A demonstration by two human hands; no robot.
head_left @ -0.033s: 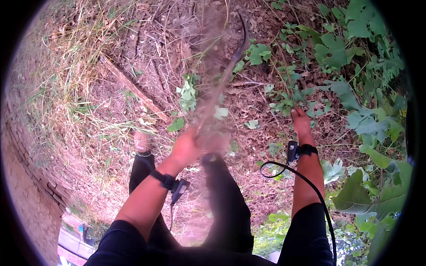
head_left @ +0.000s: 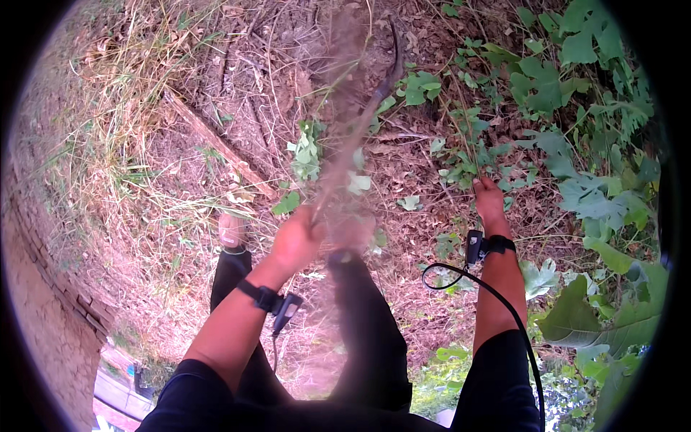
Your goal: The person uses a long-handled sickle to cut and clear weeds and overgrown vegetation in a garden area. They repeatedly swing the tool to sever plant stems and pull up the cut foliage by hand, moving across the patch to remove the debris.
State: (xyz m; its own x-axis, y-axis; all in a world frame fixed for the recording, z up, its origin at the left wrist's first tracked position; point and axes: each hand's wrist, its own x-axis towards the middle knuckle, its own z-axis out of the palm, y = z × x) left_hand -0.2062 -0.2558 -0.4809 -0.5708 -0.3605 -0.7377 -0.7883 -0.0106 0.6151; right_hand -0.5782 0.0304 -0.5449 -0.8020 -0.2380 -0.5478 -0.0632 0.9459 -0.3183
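My left hand (head_left: 295, 237) is closed around the wooden handle of a sickle (head_left: 348, 153), in front of my legs. The handle slants up and to the right, partly smeared by a blurry vertical streak in the picture. Its dark curved blade (head_left: 396, 61) lies at the far end, close to the ground, left of some green leaves. My right hand (head_left: 489, 198), off to the right, is closed with its fingers pinched on thin stems of a leafy vine (head_left: 466, 147). The vine runs upward from my fingertips.
Broad-leaved plants (head_left: 597, 201) crowd the right side. A dead stick (head_left: 219, 144) lies across dry grass and leaf litter at the left. My bare foot (head_left: 231, 229) stands below it. A brick wall (head_left: 50, 309) edges the lower left. A black cable (head_left: 515, 309) runs along my right forearm.
My left hand has shifted very slightly left, and the sickle handle with it. My right hand stays in nearly the same place on the vine.
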